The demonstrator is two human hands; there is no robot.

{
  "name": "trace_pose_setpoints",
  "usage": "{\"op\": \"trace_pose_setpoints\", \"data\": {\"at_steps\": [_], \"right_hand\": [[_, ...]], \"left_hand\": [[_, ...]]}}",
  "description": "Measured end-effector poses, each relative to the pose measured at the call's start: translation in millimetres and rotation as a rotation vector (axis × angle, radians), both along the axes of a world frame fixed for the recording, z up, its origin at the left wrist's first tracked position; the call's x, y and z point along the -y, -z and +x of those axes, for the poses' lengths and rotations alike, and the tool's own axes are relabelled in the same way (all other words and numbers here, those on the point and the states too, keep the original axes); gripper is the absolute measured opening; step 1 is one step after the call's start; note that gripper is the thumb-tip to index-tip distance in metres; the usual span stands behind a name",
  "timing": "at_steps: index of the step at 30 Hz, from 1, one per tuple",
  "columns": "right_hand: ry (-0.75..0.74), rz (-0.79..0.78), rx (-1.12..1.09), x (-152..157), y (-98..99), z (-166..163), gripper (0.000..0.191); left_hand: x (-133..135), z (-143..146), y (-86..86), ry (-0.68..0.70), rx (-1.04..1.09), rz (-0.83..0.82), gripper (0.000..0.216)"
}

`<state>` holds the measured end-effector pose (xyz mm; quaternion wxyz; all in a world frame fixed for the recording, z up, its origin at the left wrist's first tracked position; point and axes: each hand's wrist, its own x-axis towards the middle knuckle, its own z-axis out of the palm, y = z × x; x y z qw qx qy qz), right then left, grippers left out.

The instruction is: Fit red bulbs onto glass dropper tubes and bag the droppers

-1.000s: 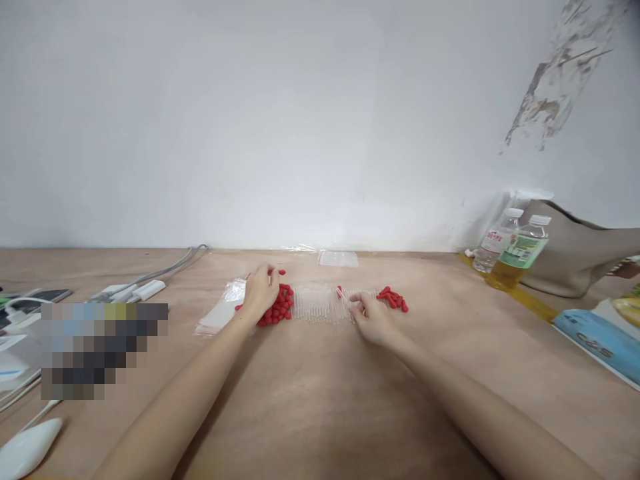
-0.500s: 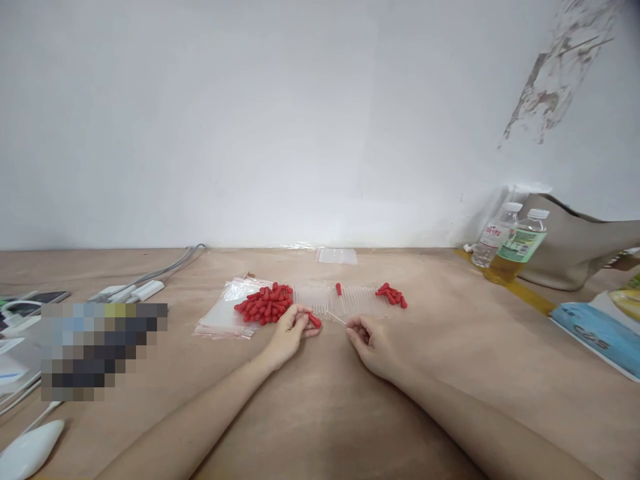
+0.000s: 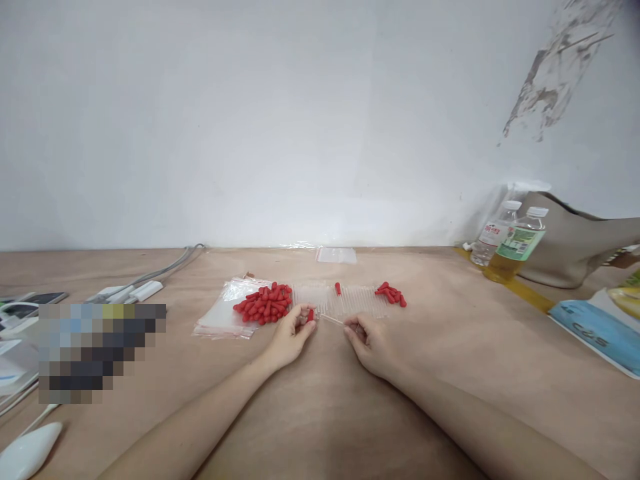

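Observation:
My left hand (image 3: 291, 337) pinches a small red rubber cap (image 3: 311, 315) at its fingertips. My right hand (image 3: 367, 341) pinches a thin clear tube (image 3: 331, 319) whose free end points at that cap. Both hands rest on the brown table just in front of a row of clear tubes (image 3: 345, 301). A pile of red caps (image 3: 265, 303) lies to the left on clear plastic bags (image 3: 223, 315). A smaller group of capped tubes (image 3: 391, 295) lies at the right end of the row. One red cap (image 3: 338, 288) sits on the row.
A small clear bag (image 3: 337, 255) lies by the wall. Two bottles (image 3: 510, 243) and a beige bag (image 3: 580, 243) stand at the right, with a blue packet (image 3: 597, 337) near the edge. Cables and white adapters (image 3: 133, 290) and other devices lie at the left.
My left hand left the cap pile with one red cap and came to the middle. My right hand drew a tube back from the row. Cap and tube now nearly meet.

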<state>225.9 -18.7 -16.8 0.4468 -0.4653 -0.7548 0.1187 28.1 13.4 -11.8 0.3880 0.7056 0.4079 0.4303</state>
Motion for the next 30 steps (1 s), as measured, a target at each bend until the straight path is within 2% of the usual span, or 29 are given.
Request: {"op": "trace_pose_setpoints", "data": {"at_steps": [4, 9, 14, 21, 26, 30], "right_hand": [[-0.019, 0.006, -0.002, 0.7, -1.6, 0.6, 0.012], [-0.051, -0.023, 0.026, 2.2, -2.8, 1.3, 0.012], [-0.102, -0.103, 0.018, 1.5, -4.0, 2.9, 0.015], [-0.203, -0.13, 0.003, -4.5, -1.6, 10.6, 0.018], [-0.225, -0.099, 0.187, -9.5, -5.7, 21.6, 0.02], [-0.193, -0.019, 0.361, -9.3, -9.7, 26.6, 0.025]], "left_hand": [[3.8, 0.0, -0.3, 0.009, -0.085, 0.069, 0.036], [2.1, -1.4, 4.3, -0.037, -0.132, 0.121, 0.024], [-0.5, -4.2, 2.9, -0.066, -0.163, 0.206, 0.022], [3.9, -6.7, -8.8, 0.044, -0.219, 0.283, 0.02], [8.1, -6.9, -10.0, 0.135, -0.293, 0.263, 0.022], [10.5, -6.3, -11.3, 0.162, -0.381, 0.328, 0.022]]}}
